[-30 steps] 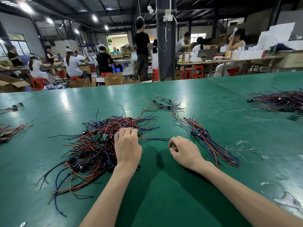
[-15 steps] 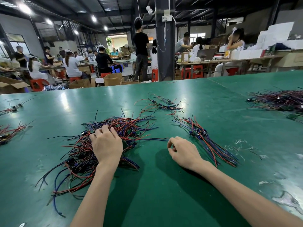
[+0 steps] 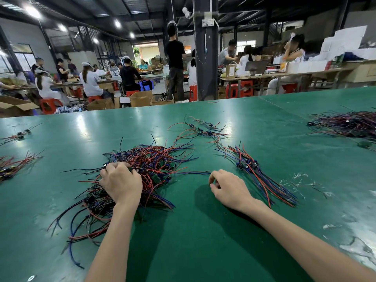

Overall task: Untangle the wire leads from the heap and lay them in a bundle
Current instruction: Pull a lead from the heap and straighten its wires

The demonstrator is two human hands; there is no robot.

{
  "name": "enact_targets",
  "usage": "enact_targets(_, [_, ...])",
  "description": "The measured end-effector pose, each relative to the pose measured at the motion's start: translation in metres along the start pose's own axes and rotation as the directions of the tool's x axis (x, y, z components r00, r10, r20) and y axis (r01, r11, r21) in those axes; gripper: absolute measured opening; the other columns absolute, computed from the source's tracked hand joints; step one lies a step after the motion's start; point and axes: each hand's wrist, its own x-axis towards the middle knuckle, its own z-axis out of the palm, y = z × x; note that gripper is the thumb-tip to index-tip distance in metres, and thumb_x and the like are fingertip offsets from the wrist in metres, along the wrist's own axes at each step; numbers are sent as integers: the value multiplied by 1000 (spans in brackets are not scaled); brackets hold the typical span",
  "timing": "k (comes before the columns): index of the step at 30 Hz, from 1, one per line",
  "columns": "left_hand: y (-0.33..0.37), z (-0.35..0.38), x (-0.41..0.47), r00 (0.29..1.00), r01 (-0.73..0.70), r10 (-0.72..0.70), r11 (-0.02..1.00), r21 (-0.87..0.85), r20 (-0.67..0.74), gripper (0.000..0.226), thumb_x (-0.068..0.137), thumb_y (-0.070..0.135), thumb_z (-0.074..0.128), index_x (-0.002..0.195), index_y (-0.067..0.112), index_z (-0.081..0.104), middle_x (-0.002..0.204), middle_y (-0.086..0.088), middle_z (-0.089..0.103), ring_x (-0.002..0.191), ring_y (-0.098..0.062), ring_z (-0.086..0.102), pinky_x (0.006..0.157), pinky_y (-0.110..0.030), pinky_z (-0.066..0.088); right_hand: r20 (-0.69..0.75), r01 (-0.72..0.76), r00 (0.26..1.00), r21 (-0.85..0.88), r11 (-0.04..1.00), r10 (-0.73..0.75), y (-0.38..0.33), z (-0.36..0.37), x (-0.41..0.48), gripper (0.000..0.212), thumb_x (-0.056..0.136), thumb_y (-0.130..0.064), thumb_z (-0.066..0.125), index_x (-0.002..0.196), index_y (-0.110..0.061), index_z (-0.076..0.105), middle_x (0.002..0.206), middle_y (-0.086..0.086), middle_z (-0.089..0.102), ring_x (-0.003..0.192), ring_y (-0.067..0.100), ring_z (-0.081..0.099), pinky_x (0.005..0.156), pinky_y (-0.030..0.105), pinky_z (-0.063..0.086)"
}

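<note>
One broad green tabletop [image 3: 203,237] carries everything. Largest on it is the tangled heap of red, blue and black wire leads [image 3: 156,159], dotted with small green circuit boards, sprawled left of centre with loose ends trailing toward the near edge. A dark pile of wires [image 3: 345,124] lies well apart at the far right edge. Right of centre, apart from the heap, lies the straightened bundle of red, blue and black leads [image 3: 266,182], running diagonally toward the near right, with small dark components clustered toward its far end. The left hand [image 3: 121,183] sits on the middle of the heap, knuckles up, its grip closed: fingers curled down into the wires, holding a clump of them. The right hand [image 3: 230,188] rests on bare tabletop between heap and bundle; its grip is slack, fingers loosely curled, thumb near forefinger, nothing visible in it. A thin scatter of leads [image 3: 200,130] lies beyond both, and a small red bunch [image 3: 12,165] at the left edge.
</note>
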Motion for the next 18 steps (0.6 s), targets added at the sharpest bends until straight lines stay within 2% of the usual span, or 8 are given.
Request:
enact_targets(7, [3,2,-1,983,-60,34,989,-135,-183,20,87,17,64,105,10,67,115,-17,59,113,-36,43,93,-47,30,-1,6,1000,5,1000,-6,0,1,0,10,90,-25,48,94,-23,56,95,-2,56,89,23,57,72,32,40])
enact_targets(11, [6,1,-2,963,-123,69,973,-197,-262,20,88,15,63,107,11,66,105,-18,64,106,-35,49,91,-45,29,-13,11,1000,8,1000,-11,1,2,1,9,90,-25,48,93,-23,56,90,-5,53,87,23,56,68,30,37])
enact_targets(14, [8,-2,-2,936,-213,133,951,-226,-325,21,85,9,65,106,11,67,104,-14,65,104,-33,51,92,-44,28,-24,9,1000,13,1000,-9,1,4,1,9,90,-25,48,92,-23,56,90,-4,55,86,22,57,68,31,38])
enact_targets(18, [9,-5,-4,861,-391,282,899,-196,-424,25,80,1,68,104,9,69,95,-10,66,96,-31,54,93,-41,29,-32,-3,999,11,1000,4,1,5,2,9,89,-24,48,92,-23,56,91,-3,56,85,24,56,68,31,37])
